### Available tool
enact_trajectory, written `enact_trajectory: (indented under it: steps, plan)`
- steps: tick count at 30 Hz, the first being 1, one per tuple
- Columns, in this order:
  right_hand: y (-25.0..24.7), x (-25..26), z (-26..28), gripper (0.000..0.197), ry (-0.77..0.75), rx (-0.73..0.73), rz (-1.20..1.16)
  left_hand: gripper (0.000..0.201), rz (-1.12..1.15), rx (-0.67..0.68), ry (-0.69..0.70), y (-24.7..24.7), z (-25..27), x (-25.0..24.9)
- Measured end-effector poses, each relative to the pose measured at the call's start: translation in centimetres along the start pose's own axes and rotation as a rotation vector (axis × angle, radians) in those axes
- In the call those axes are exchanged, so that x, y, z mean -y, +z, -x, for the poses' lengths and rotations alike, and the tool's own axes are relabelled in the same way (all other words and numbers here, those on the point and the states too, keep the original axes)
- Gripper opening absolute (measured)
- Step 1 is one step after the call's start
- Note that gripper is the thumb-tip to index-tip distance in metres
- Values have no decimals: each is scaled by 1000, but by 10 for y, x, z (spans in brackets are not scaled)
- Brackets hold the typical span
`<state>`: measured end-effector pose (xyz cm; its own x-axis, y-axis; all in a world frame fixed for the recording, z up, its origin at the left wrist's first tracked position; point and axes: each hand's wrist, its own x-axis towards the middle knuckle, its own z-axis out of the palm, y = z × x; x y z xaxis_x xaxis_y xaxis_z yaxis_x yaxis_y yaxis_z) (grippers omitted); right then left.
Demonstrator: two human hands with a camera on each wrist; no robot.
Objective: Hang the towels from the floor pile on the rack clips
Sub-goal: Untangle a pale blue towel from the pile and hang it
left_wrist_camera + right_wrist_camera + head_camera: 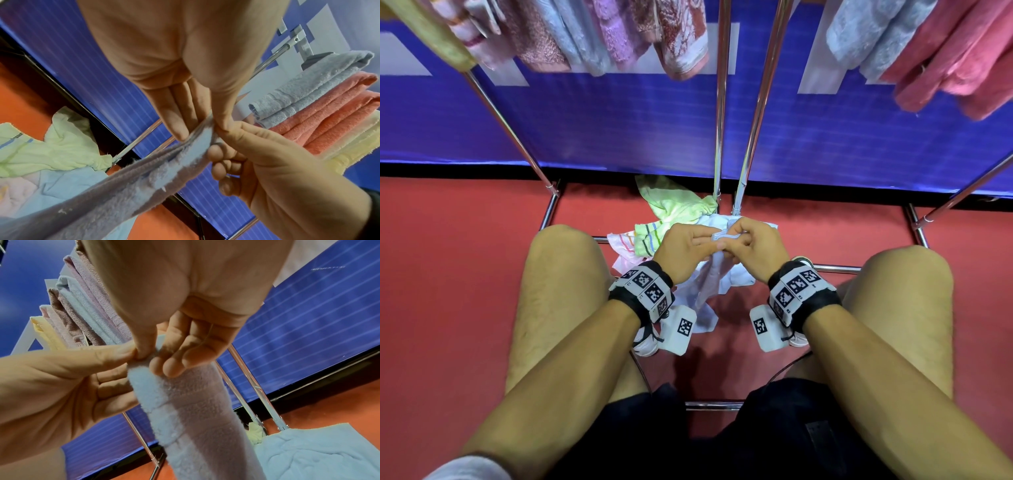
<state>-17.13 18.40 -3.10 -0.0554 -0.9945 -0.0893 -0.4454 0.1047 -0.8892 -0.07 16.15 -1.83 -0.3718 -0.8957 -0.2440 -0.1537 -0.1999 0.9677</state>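
Note:
I am squatting over the floor pile. Both hands pinch the top edge of one light blue towel point(710, 291), which hangs down between my knees. My left hand point(707, 244) grips the edge between thumb and fingers, and my right hand point(736, 237) pinches it right beside, the thumbs touching. In the left wrist view the left hand point(202, 129) holds the folded towel point(144, 175). The right wrist view has the right hand point(154, 360) on the same towel point(195, 410). Behind the hands lies the floor pile point(674, 205) of green and striped towels.
Chrome rack poles point(719, 120) rise just behind the pile, and base bars point(835, 269) cross the red floor by my feet. Hung towels point(959, 58) in pink, blue and patterned cloth fill the rails overhead. A blue banner point(619, 120) closes off the back.

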Motion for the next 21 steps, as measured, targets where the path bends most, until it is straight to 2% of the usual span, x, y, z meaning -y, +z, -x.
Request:
enact_trajectory:
  steps: [7,9,12,15,18,21]
  plan:
    - [-5,-1,1,32,-23,-10,137,16,46,61,33,-5,4,-8]
    - [-6,0,2,25,-64,-15,196,19,49,56,42,-8,4,-8]
    - [-9,-5,3,6,-134,-6,281,23,37,69,53,-13,5,-7]
    - [-11,-14,1,22,-84,50,430,23,22,78,60,-16,7,-10]
    - [-12,-10,2,15,-115,-32,360,25,-9,46,66,-18,6,-10]
    - [-12,-1,5,6,-129,-127,237,25,-5,-56,57,-20,2,-7]
